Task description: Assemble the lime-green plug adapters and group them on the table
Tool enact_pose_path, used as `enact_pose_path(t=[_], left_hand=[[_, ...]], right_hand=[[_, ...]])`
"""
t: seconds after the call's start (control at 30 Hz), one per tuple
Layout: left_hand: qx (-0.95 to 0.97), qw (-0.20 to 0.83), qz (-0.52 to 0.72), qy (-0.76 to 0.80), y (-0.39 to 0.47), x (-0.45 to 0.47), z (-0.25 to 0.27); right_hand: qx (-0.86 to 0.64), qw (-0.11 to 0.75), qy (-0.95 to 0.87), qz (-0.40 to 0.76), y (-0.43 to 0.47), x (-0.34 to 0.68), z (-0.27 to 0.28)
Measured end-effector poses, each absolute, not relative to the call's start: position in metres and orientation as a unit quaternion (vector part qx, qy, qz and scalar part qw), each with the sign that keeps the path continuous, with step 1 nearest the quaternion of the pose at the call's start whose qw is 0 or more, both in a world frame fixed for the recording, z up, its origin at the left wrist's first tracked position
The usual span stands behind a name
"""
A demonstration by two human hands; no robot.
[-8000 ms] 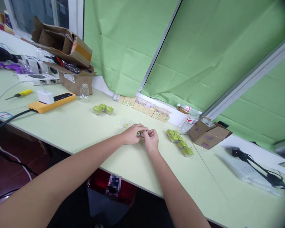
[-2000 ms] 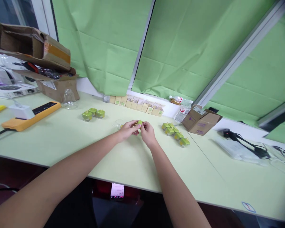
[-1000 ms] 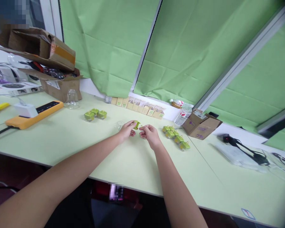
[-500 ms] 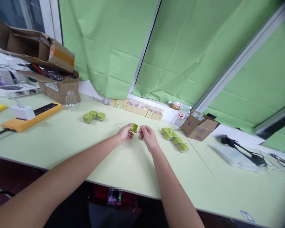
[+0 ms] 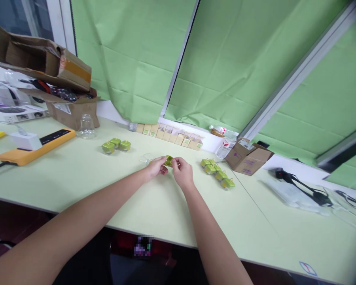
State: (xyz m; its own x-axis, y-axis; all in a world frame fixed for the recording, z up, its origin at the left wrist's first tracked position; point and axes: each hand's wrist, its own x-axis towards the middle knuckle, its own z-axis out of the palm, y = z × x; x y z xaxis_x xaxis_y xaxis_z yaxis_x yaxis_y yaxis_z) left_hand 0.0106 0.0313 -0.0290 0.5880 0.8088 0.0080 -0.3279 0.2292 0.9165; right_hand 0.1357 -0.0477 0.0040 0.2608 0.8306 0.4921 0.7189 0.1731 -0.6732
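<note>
My left hand is closed on a small green lid, holding it above the middle of the table with its hollow side partly showing. My right hand pinches at the lid's right edge. Whatever small piece sits between its fingertips is too tiny and covered to make out. Just behind the left fingers lies a clear plastic piece, partly hidden. Off to the right stands a group of several small clear containers with green lids and yellowish loops on top. Three similar green-lidded containers stand to the left.
Small beige boxes line the table's back edge. At left are an orange power strip, a clear plastic jar and cardboard boxes. Plastic bottles, an open carton and black cables occupy the right.
My right hand has moved left, so its fingertips now meet the green lid, where a small gap showed before. The left hand still holds the lid.
</note>
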Motion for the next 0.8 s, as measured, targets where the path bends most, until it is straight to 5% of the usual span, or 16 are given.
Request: enact_pose_path(t=[0.8], left_hand=[[0.531, 0.744, 0.350, 0.205, 0.021, 0.005, -0.022]], right_hand=[[-0.650, 0.490, -0.570, 0.112, -0.039, 0.137, -0.011]])
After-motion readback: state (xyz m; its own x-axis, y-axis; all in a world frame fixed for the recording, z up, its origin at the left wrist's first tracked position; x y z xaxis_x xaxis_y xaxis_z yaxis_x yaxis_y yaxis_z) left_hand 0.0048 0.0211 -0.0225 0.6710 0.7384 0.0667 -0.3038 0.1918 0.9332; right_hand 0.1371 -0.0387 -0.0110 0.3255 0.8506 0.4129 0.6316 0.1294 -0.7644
